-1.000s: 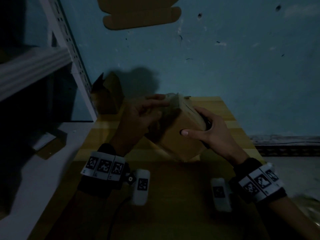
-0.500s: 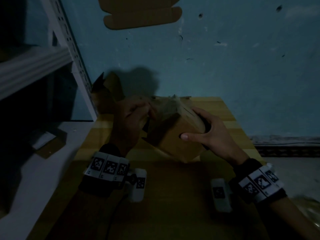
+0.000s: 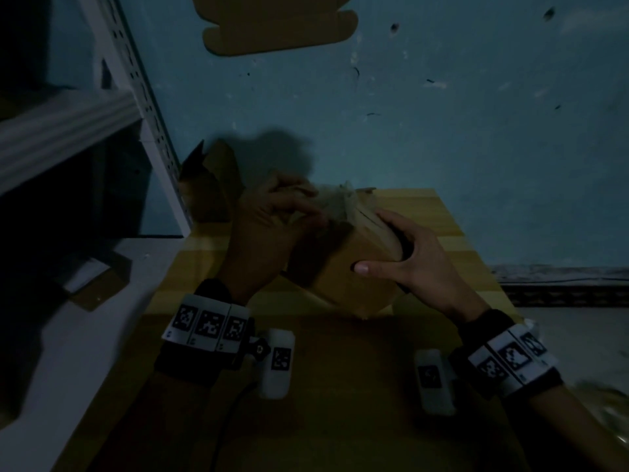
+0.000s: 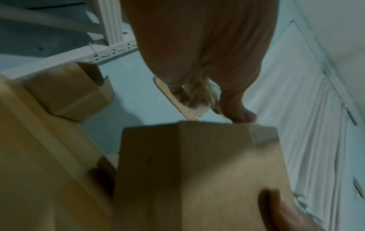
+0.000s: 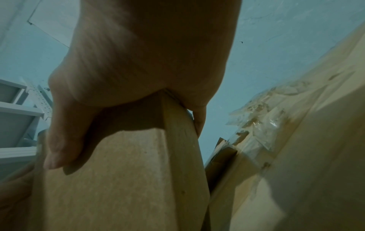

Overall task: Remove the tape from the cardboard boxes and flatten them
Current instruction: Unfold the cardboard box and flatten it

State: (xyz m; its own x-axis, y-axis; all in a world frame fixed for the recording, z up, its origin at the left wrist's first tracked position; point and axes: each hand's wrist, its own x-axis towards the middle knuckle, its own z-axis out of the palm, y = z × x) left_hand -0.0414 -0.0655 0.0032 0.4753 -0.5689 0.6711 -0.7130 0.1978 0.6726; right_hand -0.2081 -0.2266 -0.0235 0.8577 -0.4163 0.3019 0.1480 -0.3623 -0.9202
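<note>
A small brown cardboard box (image 3: 343, 274) is tilted on one corner on the yellow wooden table (image 3: 452, 233). My right hand (image 3: 405, 264) grips its right side, thumb on the near face and fingers round the far edge; the right wrist view shows that hand (image 5: 126, 109) wrapped over the box (image 5: 122, 179). My left hand (image 3: 272, 219) is at the box's top left and pinches a crumpled strip of clear tape (image 3: 340, 199). In the left wrist view the tape (image 4: 199, 95) is bunched between thumb and fingers above the box (image 4: 197, 171).
An opened cardboard box (image 3: 211, 189) stands at the table's back left beside a white metal shelf upright (image 3: 143, 107). A flattened piece of cardboard (image 3: 279, 25) lies on the blue floor beyond. Crumpled used tape (image 5: 262, 125) lies at my right.
My left hand has drawn back to the left along the box top, fingers now curled and pinching the tape. The right hand keeps its grip and the box has hardly moved.
</note>
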